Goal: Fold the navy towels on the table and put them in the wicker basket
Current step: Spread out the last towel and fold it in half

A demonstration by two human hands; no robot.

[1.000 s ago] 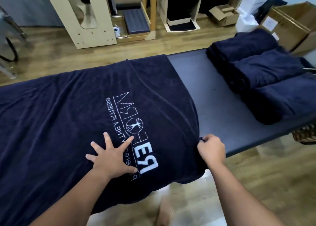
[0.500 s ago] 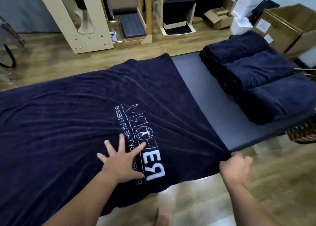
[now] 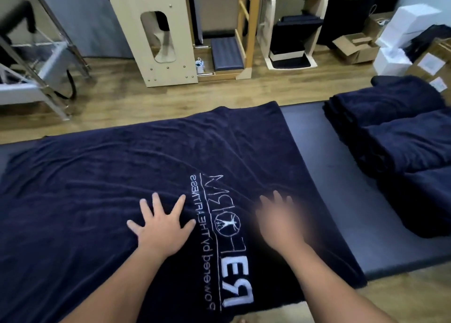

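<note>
**Kid:** Wood floor goes all round, and a dark padded table stands on it. What is on the table?

**Helper:** One big navy towel lies spread out flat over most of it. Its near edge hangs over the front of the table. It looks soft and fuzzy, with long low wrinkles running across it.

**Kid:** Is there writing on it?

**Helper:** Yes, a white logo is stitched on it, but it shows backwards, like in a mirror. I can make out big letters like "PE" and a little figure inside a circle. The small words are too hard to read for sure.

**Kid:** Where are the hands?

**Helper:** The left hand lies flat on the towel, fingers straight and spread wide. The right hand is over the towel just beside the logo. It is blurry, but its fingers look spread too, and it holds nothing.

**Kid:** Any more towels?

**Helper:** Folded navy towels sit in a row at the right end of the table, well apart from the hands. Cardboard boxes and white boxes stand on the floor behind.
</note>
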